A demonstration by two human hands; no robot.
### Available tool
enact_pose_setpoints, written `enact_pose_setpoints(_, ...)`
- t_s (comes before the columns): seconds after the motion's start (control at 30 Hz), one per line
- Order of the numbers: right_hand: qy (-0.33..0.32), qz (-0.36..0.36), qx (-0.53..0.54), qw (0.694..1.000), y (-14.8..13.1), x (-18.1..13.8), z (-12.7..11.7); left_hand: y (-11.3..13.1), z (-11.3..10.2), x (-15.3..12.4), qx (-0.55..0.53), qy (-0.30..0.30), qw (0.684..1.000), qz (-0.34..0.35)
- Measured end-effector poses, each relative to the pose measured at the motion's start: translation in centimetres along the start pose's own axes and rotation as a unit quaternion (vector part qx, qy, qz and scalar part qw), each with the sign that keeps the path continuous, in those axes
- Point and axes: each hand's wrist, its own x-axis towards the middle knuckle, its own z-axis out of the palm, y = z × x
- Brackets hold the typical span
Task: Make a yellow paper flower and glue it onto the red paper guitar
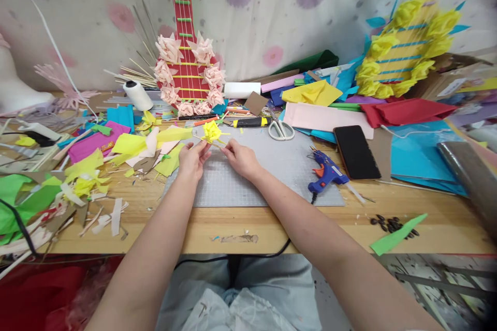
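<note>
I take this for a craft workspace, though whether it is a room at home or a small studio I can't tell from my end. The wooden surface [217, 220] I look down on carries a gridded cutting mat [233, 189], a blue glue gun [326, 169], scissors [281, 130] and a yellow-and-black utility knife [251, 122]. I see blue sheets [419, 150] on the right, paper scraps [89, 170] heaped on the left, and a spool of white thread [138, 95] at the back. Two decorated pieces stand at the rear, a red guitar shape [186, 72] ringed with pink flowers and a yellow guitar shape [404, 54] edged with yellow ones, before a flower-patterned curtain [267, 20].
</note>
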Motion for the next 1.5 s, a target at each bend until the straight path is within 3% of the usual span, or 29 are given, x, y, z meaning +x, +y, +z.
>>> enact_pose_setpoints(0.4, 0.081, -0.037, 0.012, 0.996, -0.01, -0.21, -0.15, -0.39, 0.30, -0.38, 0.003, -0.023, 1.000, 0.006)
enact_pose_setpoints(1.0, -0.017, -0.005, -0.021, 1.000, -0.19, 0.07, -0.26, -0.48, 0.39, -0.23, -0.034, 0.026, 0.998, 0.035)
enact_pose_setpoints(1.23, -0.003, -0.045, 0.054, 0.998, -0.11, -0.26, -0.10, -0.24, 0.33, -0.24, -0.045, 0.020, 0.998, 0.039)
enact_pose_setpoints(1.5, 0.013, -0.055, 0.033, 0.998, -0.08, -0.17, -0.01, -0.43, 0.43, -0.25, -0.051, 0.010, 0.998, 0.040)
